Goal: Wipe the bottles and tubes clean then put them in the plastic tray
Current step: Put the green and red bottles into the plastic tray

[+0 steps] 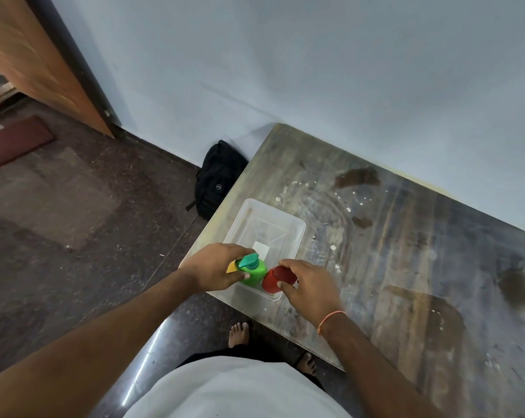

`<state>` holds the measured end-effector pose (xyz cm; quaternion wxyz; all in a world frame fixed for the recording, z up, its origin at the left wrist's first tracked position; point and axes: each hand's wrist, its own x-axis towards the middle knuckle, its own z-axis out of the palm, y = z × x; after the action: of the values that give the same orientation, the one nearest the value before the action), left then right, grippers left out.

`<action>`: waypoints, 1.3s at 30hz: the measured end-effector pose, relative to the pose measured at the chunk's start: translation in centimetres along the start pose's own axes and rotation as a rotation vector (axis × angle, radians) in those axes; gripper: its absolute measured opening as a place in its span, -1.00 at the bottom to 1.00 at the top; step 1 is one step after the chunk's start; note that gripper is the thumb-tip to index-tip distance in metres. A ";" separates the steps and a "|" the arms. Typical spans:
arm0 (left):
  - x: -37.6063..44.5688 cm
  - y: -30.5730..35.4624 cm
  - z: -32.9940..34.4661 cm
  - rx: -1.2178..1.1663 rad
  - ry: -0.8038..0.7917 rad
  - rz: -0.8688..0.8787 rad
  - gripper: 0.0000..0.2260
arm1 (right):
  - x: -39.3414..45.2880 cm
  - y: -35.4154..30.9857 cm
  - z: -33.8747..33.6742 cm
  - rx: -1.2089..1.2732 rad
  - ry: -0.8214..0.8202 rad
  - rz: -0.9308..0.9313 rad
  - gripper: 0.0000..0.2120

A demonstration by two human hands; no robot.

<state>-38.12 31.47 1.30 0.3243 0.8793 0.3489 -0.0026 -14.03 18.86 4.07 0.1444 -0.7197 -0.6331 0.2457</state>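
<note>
head | green pump bottle point(253, 271) left hand point(216, 267) | red bottle point(275, 279) right hand point(309, 285)

Clear glossy plastic tray point(285, 219); smooth green plastic bottle point(256, 274); worn, stained wood table point(406, 267)

bottles point(253, 272) in tray point(294, 233), tray on table point(406, 251)
</note>
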 end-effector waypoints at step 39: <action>1.4 -0.4 -0.3 -0.091 -0.093 0.068 -0.46 | -0.3 1.0 1.6 -0.112 -0.150 -0.056 -0.49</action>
<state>-37.37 32.67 0.98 0.3798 0.8739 0.3031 -0.0163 -14.10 18.27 2.26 0.0628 -0.6883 -0.6746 0.2590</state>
